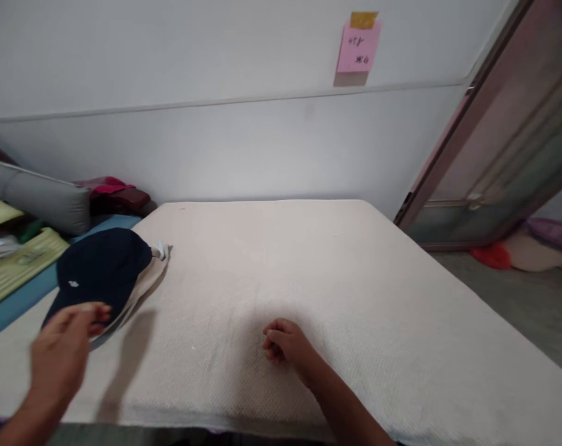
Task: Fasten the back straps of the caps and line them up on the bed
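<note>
A dark navy cap (102,263) with a small white mark on its front lies at the left of the cloth-covered table (299,266). A white cloth bag (146,282) with a knotted end sits partly under it. My left hand (67,341), slightly blurred, is over the cap's brim with its fingers curled together, and I see nothing held in them. Whether it touches the brim I cannot tell. Near the table's front middle, my right hand (281,342) hovers or rests low with loosely closed fingers, holding nothing visible.
At the left, a grey cushion (39,195), a dark red item (121,201) and yellow-green packs (25,260) are piled on a blue surface. A pink note (359,48) is taped to the white wall. A framed door (499,142) and red cloth (492,255) are at right.
</note>
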{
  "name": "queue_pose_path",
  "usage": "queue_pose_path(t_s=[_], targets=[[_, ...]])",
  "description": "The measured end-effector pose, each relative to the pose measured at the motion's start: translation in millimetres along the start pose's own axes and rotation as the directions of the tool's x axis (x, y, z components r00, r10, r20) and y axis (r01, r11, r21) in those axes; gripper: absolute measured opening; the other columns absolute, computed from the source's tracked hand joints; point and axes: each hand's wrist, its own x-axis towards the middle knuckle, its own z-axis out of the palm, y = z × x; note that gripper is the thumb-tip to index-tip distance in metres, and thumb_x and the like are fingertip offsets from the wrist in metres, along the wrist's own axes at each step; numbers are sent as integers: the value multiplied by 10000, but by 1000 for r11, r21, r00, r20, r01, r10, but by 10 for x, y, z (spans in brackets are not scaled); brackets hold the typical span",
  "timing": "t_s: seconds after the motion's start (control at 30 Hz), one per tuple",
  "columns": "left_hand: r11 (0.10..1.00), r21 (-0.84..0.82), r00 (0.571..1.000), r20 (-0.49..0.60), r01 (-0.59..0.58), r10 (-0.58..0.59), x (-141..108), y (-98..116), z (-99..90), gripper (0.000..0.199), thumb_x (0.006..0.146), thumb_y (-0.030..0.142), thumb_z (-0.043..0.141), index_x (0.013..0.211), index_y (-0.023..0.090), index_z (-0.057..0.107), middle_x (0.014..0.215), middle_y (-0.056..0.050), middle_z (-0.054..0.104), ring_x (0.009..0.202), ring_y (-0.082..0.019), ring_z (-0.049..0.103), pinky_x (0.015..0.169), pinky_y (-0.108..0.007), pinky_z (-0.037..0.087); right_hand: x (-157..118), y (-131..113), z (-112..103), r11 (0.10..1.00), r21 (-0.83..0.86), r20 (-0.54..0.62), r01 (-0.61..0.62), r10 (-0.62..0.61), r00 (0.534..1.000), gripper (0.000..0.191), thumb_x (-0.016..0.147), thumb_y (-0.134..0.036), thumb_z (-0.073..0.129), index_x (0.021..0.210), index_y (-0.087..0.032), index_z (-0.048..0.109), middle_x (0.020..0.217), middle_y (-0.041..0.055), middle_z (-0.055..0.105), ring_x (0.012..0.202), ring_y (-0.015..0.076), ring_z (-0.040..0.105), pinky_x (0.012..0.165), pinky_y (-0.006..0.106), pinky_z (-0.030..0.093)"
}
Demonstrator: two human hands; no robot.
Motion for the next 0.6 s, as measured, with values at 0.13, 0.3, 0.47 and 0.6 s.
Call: queue_pose_path(t_s=[0.13, 0.3, 0.47, 0.6], targets=[[992, -130, 898, 436, 7, 51, -668, 241, 489, 172, 624, 310, 728, 714, 194, 639, 661, 18, 608, 595, -142, 529, 536, -211, 426, -6, 17, -20, 998, -57, 3, 21, -21, 1000, 63, 700, -170, 489, 740, -159, 537, 607, 9, 600, 451, 85, 537, 420, 190, 334], [578, -383, 676, 574, 720, -462, -514, 17, 513, 70, 736, 131, 643, 672, 117, 618, 553, -8, 570, 433, -103, 501, 377, -170, 391, -12, 64, -67, 989, -121, 31, 86, -83, 996, 76, 672, -126, 472, 710, -160, 528, 564, -6, 575, 424, 84, 522, 407, 190, 329], [372, -554, 661, 535, 745, -527, 2, -181, 323, 264, 901, 161, 390, 752, 92, 597, 529, -6, 540, 388, -73, 490, 354, -145, 406, -32, 79, -73, 976, -181, 44, 120, -113, 993, 71, 683, -121, 464, 702, -157, 523, 563, -2, 572, 432, 88, 529, 409, 188, 328], [255, -678, 676, 475, 689, -563, 220, -253, 286, 421, 952, 247, 215, 692, 126, 522, 476, 20, 480, 334, -50, 435, 324, -122, 371, -27, 74, -34, 976, -192, 33, 104, -100, 994, 78, 685, -119, 465, 708, -157, 528, 567, 0, 573, 439, 95, 535, 405, 190, 321]])
